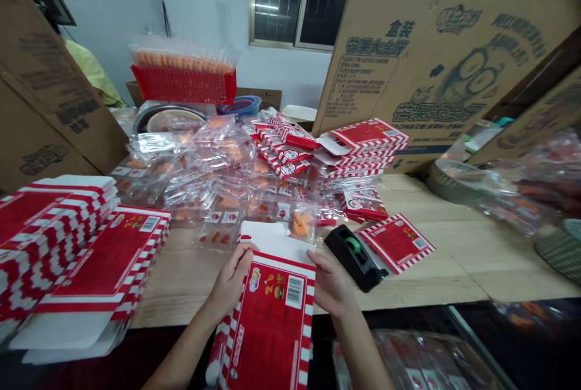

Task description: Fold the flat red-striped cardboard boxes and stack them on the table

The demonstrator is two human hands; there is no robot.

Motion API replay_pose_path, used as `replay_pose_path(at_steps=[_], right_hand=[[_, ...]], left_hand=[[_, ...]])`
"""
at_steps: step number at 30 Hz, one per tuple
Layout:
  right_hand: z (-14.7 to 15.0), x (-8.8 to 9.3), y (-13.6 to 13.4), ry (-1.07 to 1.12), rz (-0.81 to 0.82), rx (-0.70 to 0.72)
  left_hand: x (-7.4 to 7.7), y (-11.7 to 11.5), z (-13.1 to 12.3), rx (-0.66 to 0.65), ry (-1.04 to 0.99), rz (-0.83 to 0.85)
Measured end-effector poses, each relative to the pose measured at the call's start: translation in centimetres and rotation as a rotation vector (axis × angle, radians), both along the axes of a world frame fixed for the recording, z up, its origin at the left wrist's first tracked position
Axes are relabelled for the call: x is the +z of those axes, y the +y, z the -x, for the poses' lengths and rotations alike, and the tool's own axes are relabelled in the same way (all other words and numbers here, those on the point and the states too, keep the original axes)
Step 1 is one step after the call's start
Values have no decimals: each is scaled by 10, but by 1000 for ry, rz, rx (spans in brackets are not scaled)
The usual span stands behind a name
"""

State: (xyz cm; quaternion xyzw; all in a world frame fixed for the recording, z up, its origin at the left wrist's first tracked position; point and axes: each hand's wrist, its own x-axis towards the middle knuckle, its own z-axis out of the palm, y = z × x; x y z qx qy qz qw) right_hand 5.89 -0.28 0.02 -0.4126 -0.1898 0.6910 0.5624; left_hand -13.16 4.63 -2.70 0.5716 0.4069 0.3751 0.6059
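Wooden table (181, 284); at left, a stack of red boxes (82, 214). Near centre, at the table's near edge: red-and-white box (272, 329), white end flap facing far; whether others lie beneath, cannot tell. Judged light, smooth thin card, stiffest along edges, flap easily creased. Best hold: both long sides, lightly. Left hand (233, 275) grasps far-left corner; right hand (333, 284) grasps right edge.

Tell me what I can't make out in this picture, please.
All in the head view:
Red-and-white carton in the hands: lower end cut off by the bottom edge.
Left hand: some fingers hidden under the carton.
Right hand: some fingertips hidden behind the carton.
Barcode: digits too small to read.
Yellow garment: its wearer mostly hidden by the left cardboard box.
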Motion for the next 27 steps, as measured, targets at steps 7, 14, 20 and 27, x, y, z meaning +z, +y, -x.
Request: replay_pose_path(at_steps=[7,14,20,27], right_hand=[[0,1,4,-115,-7,36],[-5,22,7,-386,-140,140],[-3,25,18,-568,-120,221],[-3,23,25,-790,-227,153]], left_hand=[[5,-2,1,-28,-7,18],[3,-3,0,-55,-20,33],[2,-5,4,-57,-27,36],[9,-4,5,-152,-113,58]])
